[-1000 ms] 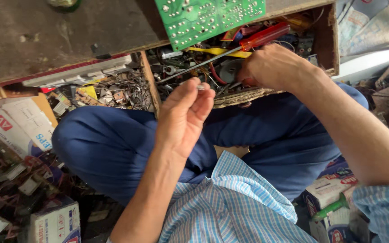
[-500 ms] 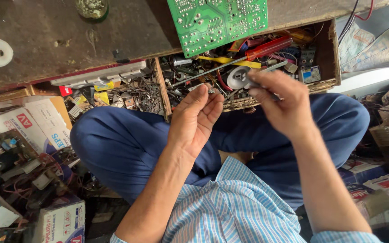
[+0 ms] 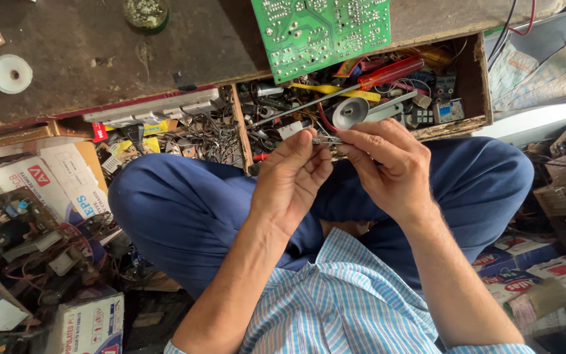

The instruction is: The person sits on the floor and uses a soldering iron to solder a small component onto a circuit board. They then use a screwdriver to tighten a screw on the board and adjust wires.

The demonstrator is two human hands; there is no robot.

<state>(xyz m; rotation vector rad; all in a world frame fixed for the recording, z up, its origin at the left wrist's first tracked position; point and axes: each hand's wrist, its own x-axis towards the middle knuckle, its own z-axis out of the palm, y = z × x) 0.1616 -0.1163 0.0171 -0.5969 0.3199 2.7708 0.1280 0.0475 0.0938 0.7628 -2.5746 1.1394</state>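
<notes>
While we look down from the head camera, we see a small metal part (image 3: 325, 140) pinched between our two hands, just above the blue trousers (image 3: 185, 203) and in front of the open drawer (image 3: 483, 78). Its long axis runs roughly level across the picture, from one hand to the other, and we cannot tell which end is its front. Most of it is hidden by fingertips; only a thin, pale, glinting sliver shows, too small for us to say what kind of part it is.

Our left hand (image 3: 289, 183) has its thumb and forefinger pressed together on the left end of the part, the other fingers curled close behind. Our right hand (image 3: 391, 164) pinches the right end the same way, its knuckles bent over it. The part thus lies between the two sets of fingertips, touching both.

Behind the hands, the drawer holds a red-handled screwdriver (image 3: 388, 72), a round grey disc (image 3: 350, 113) and tangled wires. A green circuit board (image 3: 322, 29) overhangs the drawer's edge, cut off by the top of the view.
</notes>
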